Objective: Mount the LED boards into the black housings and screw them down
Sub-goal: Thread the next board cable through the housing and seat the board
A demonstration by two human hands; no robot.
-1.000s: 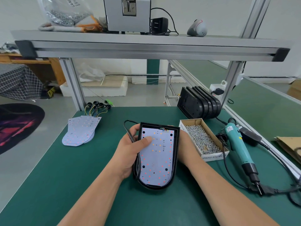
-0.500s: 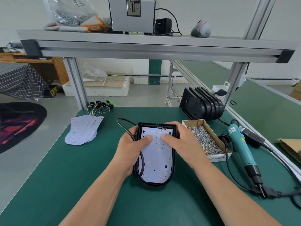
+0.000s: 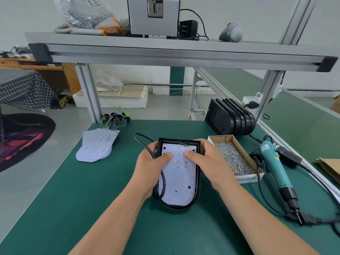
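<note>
A black housing (image 3: pixel 196 192) lies flat on the green mat, with a white LED board (image 3: pixel 179 183) sitting inside it. My left hand (image 3: pixel 151 166) grips the housing's left edge, its thumb pressing on the board's upper part. My right hand (image 3: pixel 207 162) grips the right edge, thumb pressing the board beside the left thumb. A black cable (image 3: pixel 145 144) loops out from the housing past my left hand.
A pile of spare LED boards (image 3: pixel 97 146) with wired connectors lies at the left. Several empty housings (image 3: pixel 230 119) stand upright at the back right. A cardboard box of screws (image 3: pixel 233 159) and a teal electric screwdriver (image 3: pixel 276 168) lie to the right.
My right hand came from the housing's side onto the board, its thumb now pressing beside the left thumb. The housing has been turned straighter on the mat.
</note>
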